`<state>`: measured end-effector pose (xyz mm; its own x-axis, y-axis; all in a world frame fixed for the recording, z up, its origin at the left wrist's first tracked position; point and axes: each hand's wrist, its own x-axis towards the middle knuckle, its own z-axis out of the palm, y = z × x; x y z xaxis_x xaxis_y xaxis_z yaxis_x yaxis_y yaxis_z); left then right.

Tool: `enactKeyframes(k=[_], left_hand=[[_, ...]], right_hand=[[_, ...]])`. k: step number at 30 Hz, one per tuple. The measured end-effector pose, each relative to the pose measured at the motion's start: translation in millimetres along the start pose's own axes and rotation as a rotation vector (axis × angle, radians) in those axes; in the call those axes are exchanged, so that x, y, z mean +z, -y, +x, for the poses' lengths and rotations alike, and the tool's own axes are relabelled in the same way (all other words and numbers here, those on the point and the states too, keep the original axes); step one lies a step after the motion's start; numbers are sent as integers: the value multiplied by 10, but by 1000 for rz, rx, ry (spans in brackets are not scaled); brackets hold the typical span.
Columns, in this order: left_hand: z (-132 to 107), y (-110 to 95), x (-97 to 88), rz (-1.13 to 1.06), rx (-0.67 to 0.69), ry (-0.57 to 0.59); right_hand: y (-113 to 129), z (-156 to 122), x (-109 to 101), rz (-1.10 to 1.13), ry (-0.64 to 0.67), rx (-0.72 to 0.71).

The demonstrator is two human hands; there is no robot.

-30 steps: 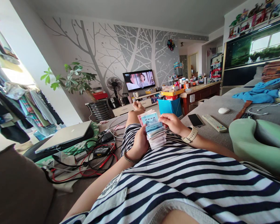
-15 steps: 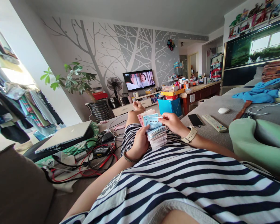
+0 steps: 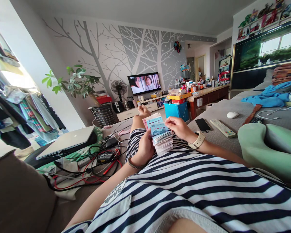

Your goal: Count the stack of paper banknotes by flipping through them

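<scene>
Left of the banknotes [image 3: 157, 128] lie cables [image 3: 109, 168] and a laptop [image 3: 68, 139]; right, on the sofa [image 3: 215, 113], a phone [image 3: 203, 125], remote [image 3: 223, 128] and mouse [image 3: 232, 115]; far beyond, a television [image 3: 145, 83].

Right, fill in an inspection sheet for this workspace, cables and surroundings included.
Surface: gray sofa, with things lying on it.
Job's things: blue banknotes fanned over a pale stack, a pink note behind.
Clutter: smartphone, remote control, white mouse and green neck pillow at right; laptop at left.
Hands: left hand holds the notes; right hand at their right edge, grip unclear.
Cables: red, black and white tangle beside the left forearm.
Surroundings: lit television, electric fan, potted plant.
</scene>
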<state>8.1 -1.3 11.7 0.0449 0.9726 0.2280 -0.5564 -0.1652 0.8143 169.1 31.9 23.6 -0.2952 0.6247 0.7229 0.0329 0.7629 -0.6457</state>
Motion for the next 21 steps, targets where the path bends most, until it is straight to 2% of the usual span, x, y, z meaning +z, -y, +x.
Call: enactKeyframes(k=[8,21], left_hand=[[12,7,-20,18,7,-2],[-4,5,4,13,12,-21]], right_hand=[[-77,12,-5,-15,0,-19],[-55,11,-12,-28,5,-3]])
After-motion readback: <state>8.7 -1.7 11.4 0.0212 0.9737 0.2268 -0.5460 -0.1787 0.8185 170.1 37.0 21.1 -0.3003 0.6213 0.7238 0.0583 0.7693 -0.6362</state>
